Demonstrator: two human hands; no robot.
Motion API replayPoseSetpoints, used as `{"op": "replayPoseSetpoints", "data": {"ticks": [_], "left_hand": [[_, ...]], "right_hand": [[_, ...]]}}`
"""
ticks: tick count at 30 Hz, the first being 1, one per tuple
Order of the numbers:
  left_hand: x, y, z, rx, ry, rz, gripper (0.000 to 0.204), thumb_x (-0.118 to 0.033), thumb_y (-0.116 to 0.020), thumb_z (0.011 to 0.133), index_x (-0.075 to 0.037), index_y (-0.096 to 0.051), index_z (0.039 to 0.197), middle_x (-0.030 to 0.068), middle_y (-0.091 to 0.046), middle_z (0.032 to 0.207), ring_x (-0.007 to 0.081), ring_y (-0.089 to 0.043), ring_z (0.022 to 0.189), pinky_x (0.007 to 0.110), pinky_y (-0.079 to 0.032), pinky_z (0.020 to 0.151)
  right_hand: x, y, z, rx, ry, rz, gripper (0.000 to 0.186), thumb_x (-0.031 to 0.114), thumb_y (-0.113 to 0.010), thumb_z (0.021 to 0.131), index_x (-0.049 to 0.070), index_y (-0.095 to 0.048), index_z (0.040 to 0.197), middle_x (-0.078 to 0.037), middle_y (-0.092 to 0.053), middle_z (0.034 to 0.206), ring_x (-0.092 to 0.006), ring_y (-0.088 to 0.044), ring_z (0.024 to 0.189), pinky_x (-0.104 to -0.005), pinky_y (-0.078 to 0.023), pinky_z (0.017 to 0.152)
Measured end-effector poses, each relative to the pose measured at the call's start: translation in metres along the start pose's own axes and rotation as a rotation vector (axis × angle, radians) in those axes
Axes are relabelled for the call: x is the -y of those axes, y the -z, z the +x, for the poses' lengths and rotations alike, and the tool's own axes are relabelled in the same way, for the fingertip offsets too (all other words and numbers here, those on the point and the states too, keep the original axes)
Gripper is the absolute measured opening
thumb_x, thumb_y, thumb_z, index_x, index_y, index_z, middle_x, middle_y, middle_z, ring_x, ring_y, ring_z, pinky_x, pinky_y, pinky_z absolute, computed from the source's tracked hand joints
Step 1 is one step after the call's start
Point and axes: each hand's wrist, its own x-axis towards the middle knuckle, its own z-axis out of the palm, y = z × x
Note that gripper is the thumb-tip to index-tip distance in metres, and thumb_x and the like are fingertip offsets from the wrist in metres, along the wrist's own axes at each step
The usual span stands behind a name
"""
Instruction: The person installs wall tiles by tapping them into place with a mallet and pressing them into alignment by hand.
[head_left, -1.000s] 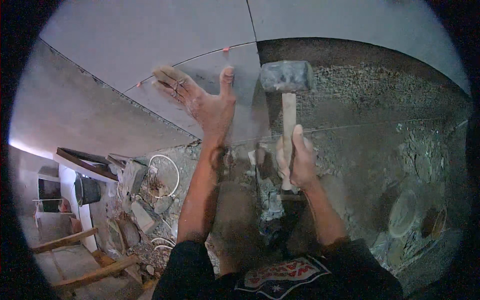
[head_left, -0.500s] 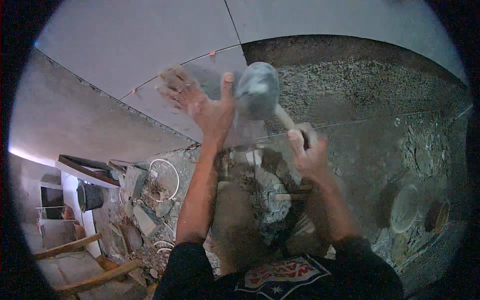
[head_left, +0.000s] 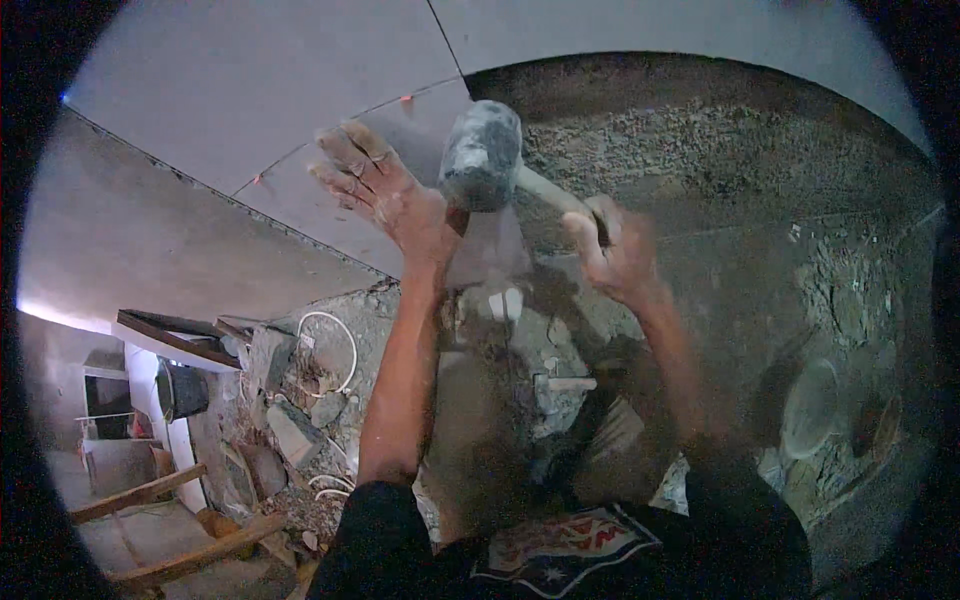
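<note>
My left hand (head_left: 385, 190) lies spread and dusty with grout or mortar on a pale grey tile (head_left: 292, 218), fingers pointing up and left. My right hand (head_left: 617, 250) is wrapped round the pale handle of a rubber mallet (head_left: 482, 155). The mallet's dark, white-smeared head is just right of my left hand and covers its thumb; whether it touches the tile I cannot tell. Small orange tile spacers (head_left: 406, 100) stick up at the tile's far joint. To the right of the tile is a bed of rough, dark mortar (head_left: 650, 150).
Broken rubble (head_left: 295, 435) and a looped white tube (head_left: 352, 350) lie at lower left. Beyond them are a black bucket (head_left: 183, 390) and wooden poles (head_left: 140, 495). A pale round basin or lid (head_left: 810, 410) is at the right. More large tiles (head_left: 270, 80) extend across the far side.
The mallet head has shifted left and slightly up, nearer my left hand and across its thumb. My right hand has moved up a little. The left hand remains spread on the tile.
</note>
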Motion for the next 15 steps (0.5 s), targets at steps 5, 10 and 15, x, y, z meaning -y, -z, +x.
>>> {"op": "replayPoseSetpoints", "data": {"ticks": [5,10,15], "left_hand": [[0.013,-0.005,0.009,-0.060,-0.069,0.032,0.113,-0.063,-0.073,0.088,-0.011,-0.012,0.167,0.0213,-0.002,0.173,0.0477,0.002,0.158,0.064,0.001,0.125],[0.019,-0.017,0.003,-0.114,-0.107,0.078,0.111,-0.062,-0.074,0.088,-0.013,-0.014,0.167,0.0196,-0.003,0.174,0.0466,0.000,0.159,0.064,0.000,0.125],[0.007,-0.008,-0.005,-0.096,-0.047,0.062,0.119,-0.070,-0.073,0.084,-0.013,-0.010,0.168,0.0211,-0.003,0.174,0.0459,0.004,0.159,0.064,0.004,0.125]], "right_hand": [[0.005,0.018,-0.020,-0.029,-0.109,0.097,0.029,0.034,-0.072,0.095,0.005,-0.069,0.098,-0.018,-0.070,0.077,-0.0353,-0.071,0.064,-0.0452,-0.055,0.059],[-0.038,0.024,-0.078,0.195,-0.308,-0.133,0.044,0.045,-0.074,0.096,0.002,-0.069,0.104,-0.013,-0.067,0.075,-0.0267,-0.067,0.065,-0.0398,-0.056,0.070],[-0.040,-0.008,-0.105,0.811,-0.310,-0.423,0.039,0.041,-0.065,0.097,0.005,-0.072,0.108,-0.023,-0.072,0.095,-0.0423,-0.070,0.093,-0.0555,-0.053,0.089]]}}
